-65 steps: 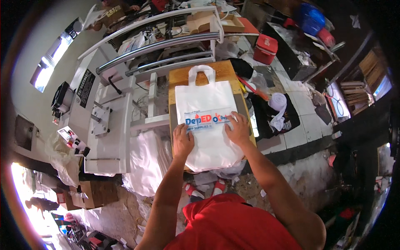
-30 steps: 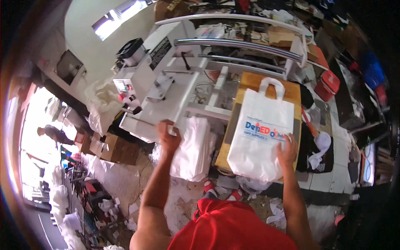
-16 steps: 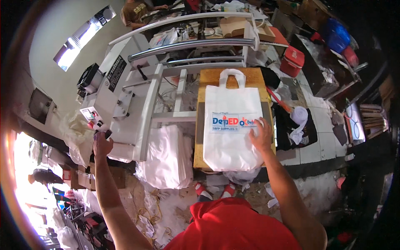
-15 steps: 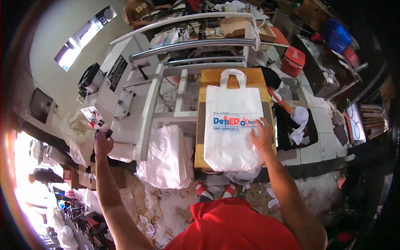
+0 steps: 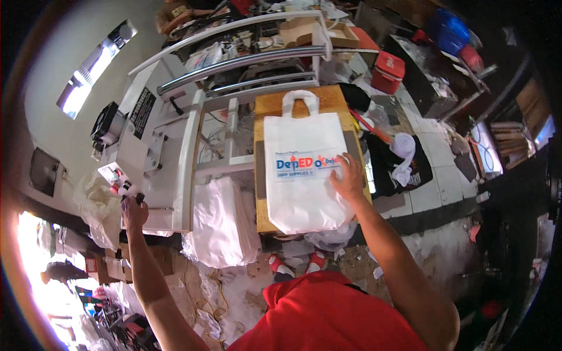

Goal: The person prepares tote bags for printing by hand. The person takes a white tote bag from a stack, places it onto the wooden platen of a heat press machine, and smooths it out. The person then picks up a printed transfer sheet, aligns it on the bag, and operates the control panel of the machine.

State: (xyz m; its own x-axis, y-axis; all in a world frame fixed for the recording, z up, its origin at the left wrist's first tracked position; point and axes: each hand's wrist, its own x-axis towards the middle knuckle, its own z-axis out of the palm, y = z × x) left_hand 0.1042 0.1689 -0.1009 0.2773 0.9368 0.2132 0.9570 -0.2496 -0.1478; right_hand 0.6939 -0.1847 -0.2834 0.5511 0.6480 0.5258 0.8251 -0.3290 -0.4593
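Note:
A white tote bag (image 5: 304, 202) with a blue and red print lies flat on a wooden board (image 5: 264, 219), its looped handles toward the far end. My right hand (image 5: 349, 178) rests on the bag's right side, fingers spread over the edge of the print. Far to the left, my left hand (image 5: 135, 214) is closed around a small black handle (image 5: 139, 199) at the front of a white press machine (image 5: 140, 153). Its fingers partly hide that piece. Red and white knobs or buttons (image 5: 120, 188) sit just beyond this hand.
A stack of white bags (image 5: 219, 225) hangs left of the board. Metal bars (image 5: 240, 68) cross behind it. On the right are a white cloth roll (image 5: 403, 146), dark fabric (image 5: 383, 175) and a red box (image 5: 388, 71). Another person's arm (image 5: 196, 13) shows at the far left.
The whole view has shifted, so the board, bag and machine sit further left. My right hand stays on the bag's print, and my left hand stays at the machine's front.

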